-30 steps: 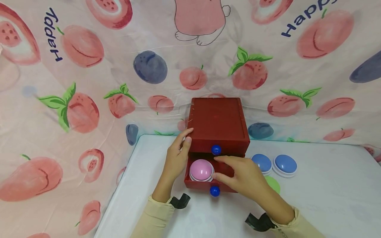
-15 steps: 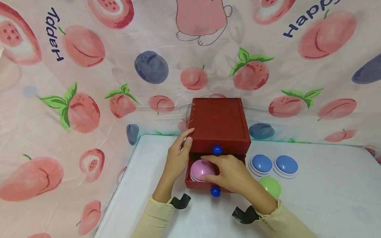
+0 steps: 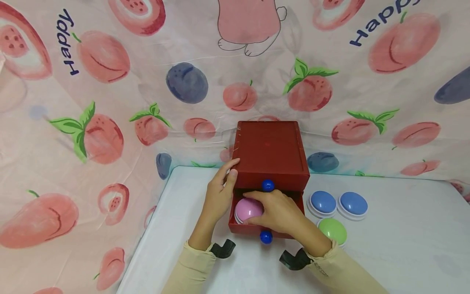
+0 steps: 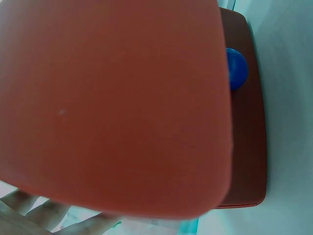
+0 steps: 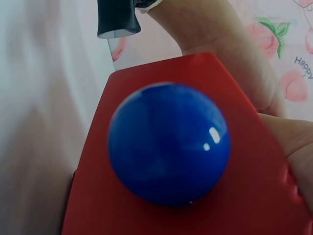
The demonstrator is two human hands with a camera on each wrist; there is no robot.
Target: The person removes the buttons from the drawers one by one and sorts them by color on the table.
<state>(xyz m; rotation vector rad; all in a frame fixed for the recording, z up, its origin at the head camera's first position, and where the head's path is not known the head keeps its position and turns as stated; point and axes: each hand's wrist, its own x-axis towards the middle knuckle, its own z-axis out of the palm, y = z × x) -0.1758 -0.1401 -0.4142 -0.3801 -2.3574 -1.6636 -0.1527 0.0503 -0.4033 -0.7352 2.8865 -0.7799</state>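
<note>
A red drawer cabinet (image 3: 269,147) has its lower drawer (image 3: 242,228) pulled out, with a blue knob (image 3: 266,237) on the front. Inside the drawer's left part sits a pink dome-topped button (image 3: 249,210) on a white base. My right hand (image 3: 279,212) reaches in from the right and holds the pink button between thumb and fingers. At the cabinet's left side my left hand (image 3: 219,192) rests with fingers extended against the wall; in the left wrist view its fingers (image 4: 46,215) show below the red panel. The knob (image 5: 168,144) fills the middle of the right wrist view.
Two blue dome-topped buttons, one nearer (image 3: 323,203) and one farther right (image 3: 353,204), stand right of the cabinet. A green dome-topped button (image 3: 333,230) lies in front of them, beside my right forearm. Behind the white table (image 3: 404,237) hangs a fruit-patterned cloth (image 3: 205,41).
My right hand has moved left over the drawer and closed round the pink button. The green button is now more exposed. My left hand stays at the cabinet's side.
</note>
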